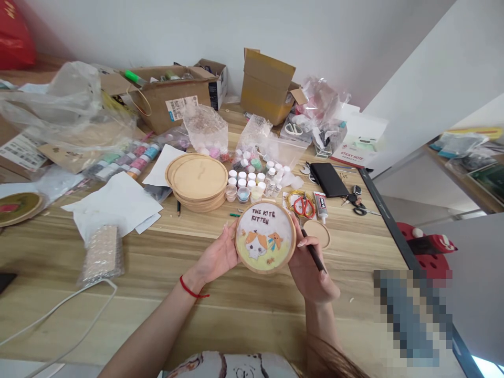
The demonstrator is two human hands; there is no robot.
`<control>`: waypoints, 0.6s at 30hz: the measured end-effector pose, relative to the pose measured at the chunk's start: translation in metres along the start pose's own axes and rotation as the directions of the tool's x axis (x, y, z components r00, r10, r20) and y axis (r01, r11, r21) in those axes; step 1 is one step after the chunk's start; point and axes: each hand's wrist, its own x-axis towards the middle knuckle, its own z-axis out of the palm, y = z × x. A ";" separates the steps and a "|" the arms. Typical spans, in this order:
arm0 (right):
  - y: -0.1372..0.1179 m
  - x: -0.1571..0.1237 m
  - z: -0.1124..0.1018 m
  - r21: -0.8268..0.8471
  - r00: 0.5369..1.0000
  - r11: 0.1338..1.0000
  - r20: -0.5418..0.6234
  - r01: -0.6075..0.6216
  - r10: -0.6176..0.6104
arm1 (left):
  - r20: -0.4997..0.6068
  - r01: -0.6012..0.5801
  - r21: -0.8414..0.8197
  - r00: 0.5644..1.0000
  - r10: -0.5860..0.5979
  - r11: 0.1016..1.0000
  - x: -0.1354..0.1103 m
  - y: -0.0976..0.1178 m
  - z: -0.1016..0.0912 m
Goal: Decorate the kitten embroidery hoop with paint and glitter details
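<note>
Just above the table, I hold a round wood-rimmed picture between both hands, tilted towards me. It bears the dark words "THE KITE KITTEN", a white and orange cat, a small orange figure and a yellow-green lower part. My left hand, with a red cord at the wrist, grips its left rim; some fingers are hidden behind it. At the right rim is my right hand, which supports the picture and also holds a slim dark pen-like tool under the fingers.
Beyond the picture stand small white-capped jars and stacked round wooden plates. To the right lie red-handled pliers, a glue tube, a small wooden ring and a black wallet. Cardboard boxes line the wall.
</note>
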 end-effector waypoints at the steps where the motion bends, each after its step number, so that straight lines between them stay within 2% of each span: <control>1: 0.000 0.000 0.000 -0.008 1.000 1.000 -0.008 -0.006 0.006 | 0.006 0.001 -0.004 1.000 -0.001 1.000 0.000 0.000 0.001; 4: -0.001 0.000 0.001 -0.023 1.000 1.000 -0.016 -0.007 0.006 | 0.011 0.007 -0.010 1.000 -0.007 1.000 0.000 0.001 0.003; 11: 0.000 0.000 0.002 -0.002 0.998 0.999 0.049 0.034 -0.034 | 0.020 0.030 -0.005 0.999 -0.030 1.000 0.000 0.002 0.006; 18: -0.005 0.001 0.009 -0.004 1.000 1.000 0.010 -0.012 0.012 | 0.036 0.066 -0.044 0.997 -0.064 0.997 0.001 0.001 0.005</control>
